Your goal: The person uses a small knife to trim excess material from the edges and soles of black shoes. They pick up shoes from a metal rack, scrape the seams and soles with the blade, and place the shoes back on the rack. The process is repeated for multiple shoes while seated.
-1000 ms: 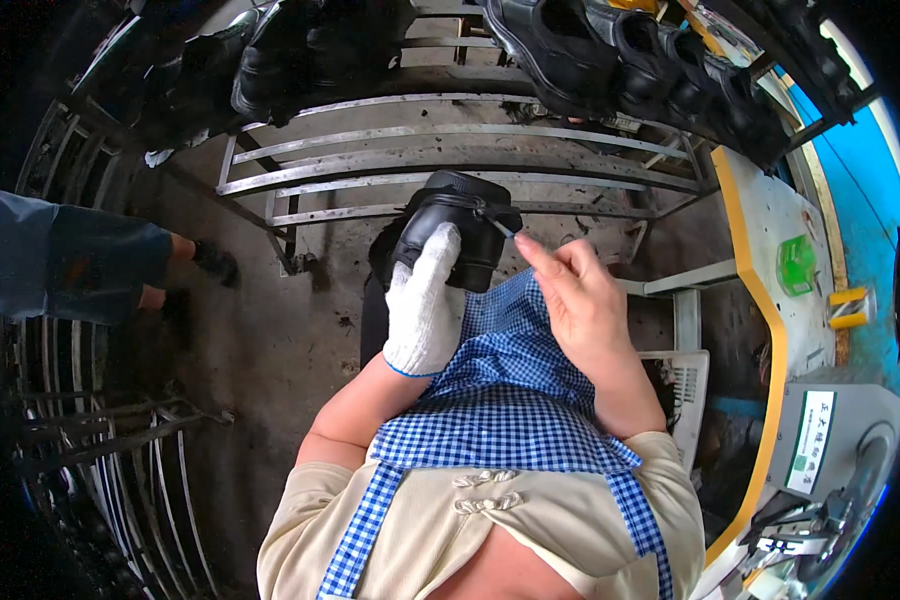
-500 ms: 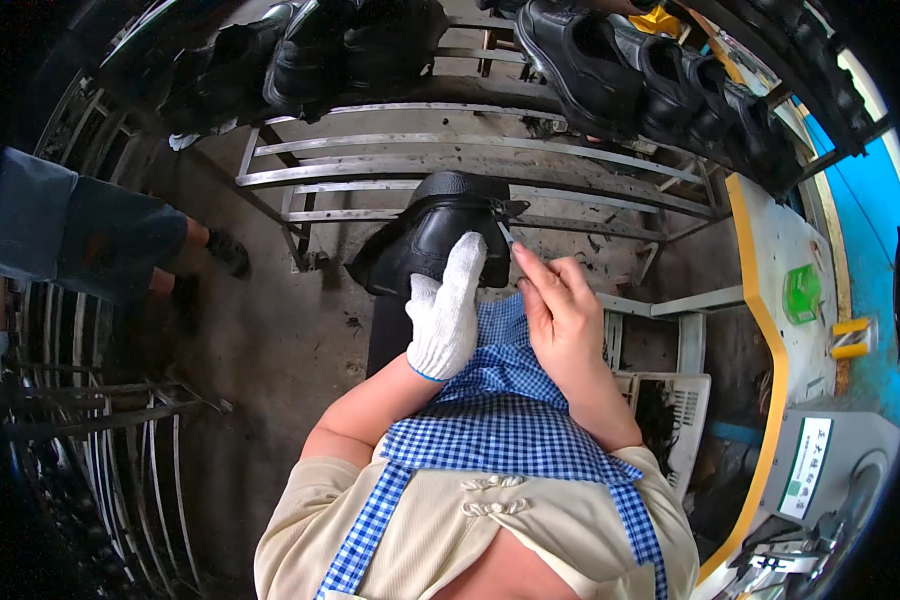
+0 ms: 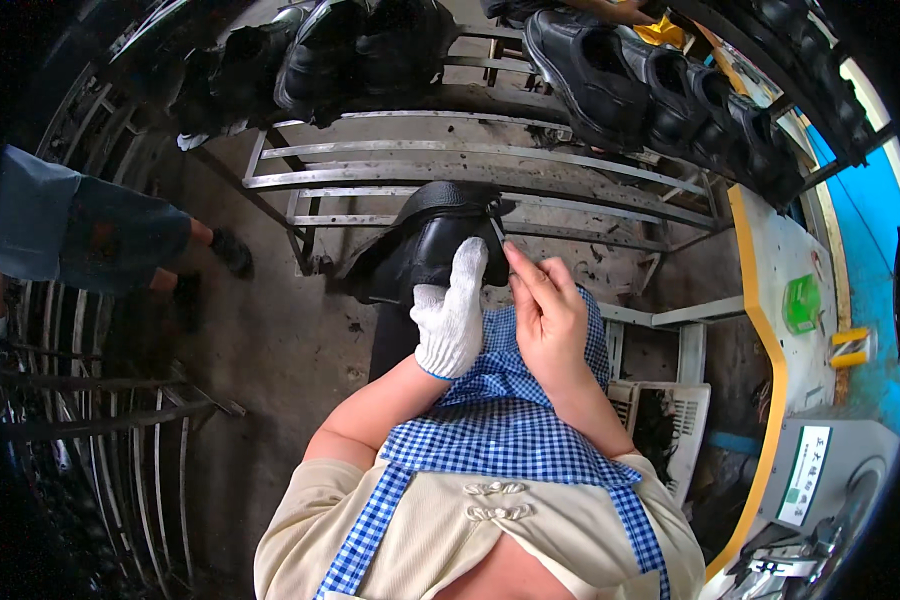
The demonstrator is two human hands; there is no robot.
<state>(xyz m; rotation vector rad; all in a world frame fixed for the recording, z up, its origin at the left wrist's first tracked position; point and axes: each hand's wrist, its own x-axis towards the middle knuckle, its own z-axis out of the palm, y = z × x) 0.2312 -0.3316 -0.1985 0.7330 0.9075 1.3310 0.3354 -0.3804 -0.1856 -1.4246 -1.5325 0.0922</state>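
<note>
A black leather shoe upper (image 3: 430,245) is held out above my lap, its edges flaring to the left. My left hand (image 3: 450,325), in a white knitted glove, grips its near side with the thumb apart and the fingers lying along the leather. Bare, my right hand (image 3: 550,320) pinches a slim metal tool (image 3: 497,228) between thumb and forefinger. The tool's tip meets the upper's right edge, close to a dark strip there. Whether it is a small knife or another tool cannot be made out; my fingers hide its handle.
Black shoes (image 3: 590,80) line a metal rack (image 3: 370,180) ahead. On the right stands a yellow-edged white workbench (image 3: 760,290) with a green container (image 3: 801,304). Below it sits a white crate (image 3: 690,430) with dark scraps. Another person (image 3: 120,235) stands at left beside metal racks (image 3: 150,470).
The upper has tilted a little, its left flap dropping slightly. My right hand has shifted slightly down and left with the tool still at the edge. My left hand keeps its grip.
</note>
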